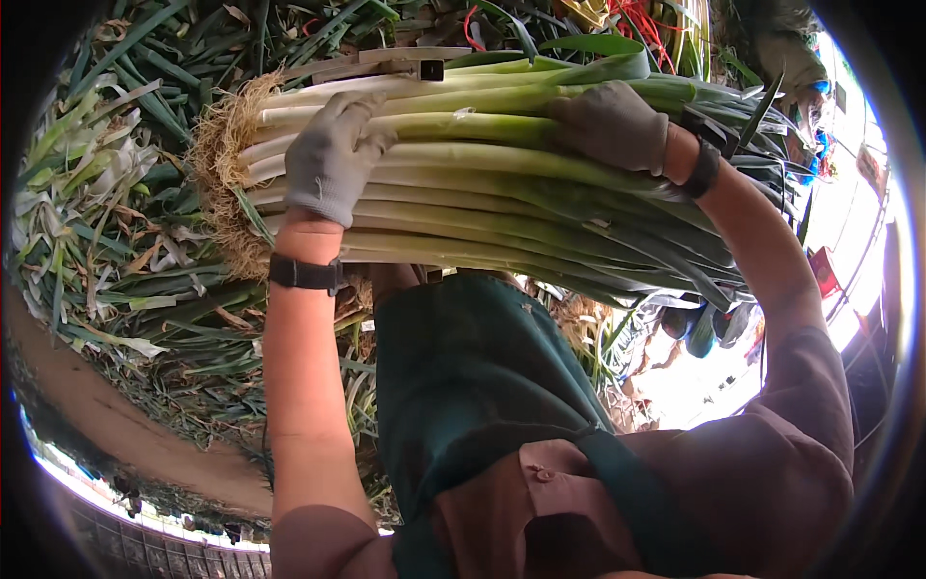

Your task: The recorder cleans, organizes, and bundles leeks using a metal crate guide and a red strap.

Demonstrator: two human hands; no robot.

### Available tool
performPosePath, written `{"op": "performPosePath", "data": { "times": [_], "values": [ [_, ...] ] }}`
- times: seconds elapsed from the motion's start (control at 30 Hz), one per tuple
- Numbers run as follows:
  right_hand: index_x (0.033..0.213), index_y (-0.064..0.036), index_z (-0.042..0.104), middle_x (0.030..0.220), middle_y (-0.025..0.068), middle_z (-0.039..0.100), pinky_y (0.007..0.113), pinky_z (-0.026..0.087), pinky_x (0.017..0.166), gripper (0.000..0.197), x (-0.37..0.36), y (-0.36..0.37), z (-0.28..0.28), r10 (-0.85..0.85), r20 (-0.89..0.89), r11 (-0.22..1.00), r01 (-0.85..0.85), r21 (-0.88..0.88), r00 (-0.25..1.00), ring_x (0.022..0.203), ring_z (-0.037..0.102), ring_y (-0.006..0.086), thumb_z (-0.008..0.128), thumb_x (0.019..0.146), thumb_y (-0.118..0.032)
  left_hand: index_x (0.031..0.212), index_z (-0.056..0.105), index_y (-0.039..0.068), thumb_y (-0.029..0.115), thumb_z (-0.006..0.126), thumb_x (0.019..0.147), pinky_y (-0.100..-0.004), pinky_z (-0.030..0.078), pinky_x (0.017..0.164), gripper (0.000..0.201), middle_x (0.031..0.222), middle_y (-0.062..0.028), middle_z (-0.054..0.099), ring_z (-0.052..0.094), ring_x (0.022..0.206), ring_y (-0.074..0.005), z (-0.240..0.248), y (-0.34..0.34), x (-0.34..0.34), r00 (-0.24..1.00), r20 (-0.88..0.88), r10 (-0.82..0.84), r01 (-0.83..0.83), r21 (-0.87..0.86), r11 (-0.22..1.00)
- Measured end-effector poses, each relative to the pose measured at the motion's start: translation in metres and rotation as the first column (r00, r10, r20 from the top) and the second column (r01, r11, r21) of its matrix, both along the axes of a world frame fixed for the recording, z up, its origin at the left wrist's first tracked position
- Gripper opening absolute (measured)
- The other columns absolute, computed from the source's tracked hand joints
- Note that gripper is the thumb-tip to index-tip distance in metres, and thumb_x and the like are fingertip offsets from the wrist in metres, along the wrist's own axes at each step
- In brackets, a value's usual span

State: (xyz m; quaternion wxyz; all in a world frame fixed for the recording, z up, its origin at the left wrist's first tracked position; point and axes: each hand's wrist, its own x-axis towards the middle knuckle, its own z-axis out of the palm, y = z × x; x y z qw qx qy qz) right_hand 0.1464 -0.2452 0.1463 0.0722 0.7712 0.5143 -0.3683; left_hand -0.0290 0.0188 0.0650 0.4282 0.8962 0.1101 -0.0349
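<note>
A broad layer of leeks (453, 183) lies side by side across a rack in front of me, with tangled roots (231, 174) at the left and dark green leaves (714, 106) at the right. My left hand (333, 154), in a grey glove, closes its fingers and thumb over a leek's white end near the roots. Farther right, my gloved right hand (612, 125) is curled round the green part of what looks like the same leek. Its fingertips are partly hidden. Both wrists wear black bands.
Cut leaves and trimmings (106, 193) pile up on the left and behind the rack. Red ties (637, 24) lie at the top right. A small black square end of the rack (431, 69) pokes out beyond the stalks. My green apron (473, 367) hangs close to the near edge.
</note>
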Motion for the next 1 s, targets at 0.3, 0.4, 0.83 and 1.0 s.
{"op": "performPosePath", "data": {
  "times": [0.3,0.4,0.83,1.0],
  "values": [
    [0.096,-0.0046,0.067,0.081,0.019,0.066,0.047,0.05,0.076,0.036,0.011,-0.004,-0.002,-0.145,-0.16,0.989,0.149,0.012,0.976,0.081,0.064,0.0381,0.054,0.092,-0.038,0.078,0.062,0.014,0.014,0.066,0.075,-0.0356,0.053,0.059,0.005,0.082,-0.0031,0.059,0.063,0.072,-0.022,0.004,-0.011,0.001,0.967,0.12,-0.223,0.132,0.513,0.848],
    [0.095,-0.0049,0.067,0.082,0.0191,0.066,0.047,0.05,0.076,0.036,0.011,-0.002,-0.002,-0.144,-0.162,0.989,0.148,0.014,0.976,0.081,0.064,0.0376,0.054,0.093,-0.038,0.078,0.059,0.014,0.012,0.064,0.074,-0.035,0.052,0.058,0.006,0.079,-0.0032,0.056,0.062,0.069,-0.0221,0.003,-0.009,-0.003,0.953,0.176,-0.246,0.126,0.509,0.851],
    [0.086,-0.005,0.06,0.062,0.0142,0.06,0.046,0.047,0.06,0.031,-0.008,-0.011,0.003,0.038,0.087,0.997,-0.043,0.057,0.995,0.062,0.062,0.0346,0.055,0.093,-0.035,0.09,0.057,0.005,0.02,0.055,0.099,-0.0282,0.051,0.053,0.017,0.078,-0.0064,0.063,0.062,0.064,-0.0165,-0.013,0.11,-0.056,0.613,-0.274,0.741,-0.69,-0.643,0.334],
    [0.086,-0.0043,0.058,0.06,0.0134,0.059,0.045,0.047,0.058,0.032,-0.016,0.018,0.004,0.058,0.091,0.996,-0.063,0.058,0.994,0.06,0.062,0.0341,0.054,0.093,-0.035,0.097,0.055,0.0,0.016,0.053,0.099,-0.0322,0.059,0.065,0.016,0.09,-0.0125,0.064,0.066,0.078,-0.0234,-0.041,0.377,-0.159,0.668,0.064,0.741,-0.731,-0.131,0.67]
  ]
}}
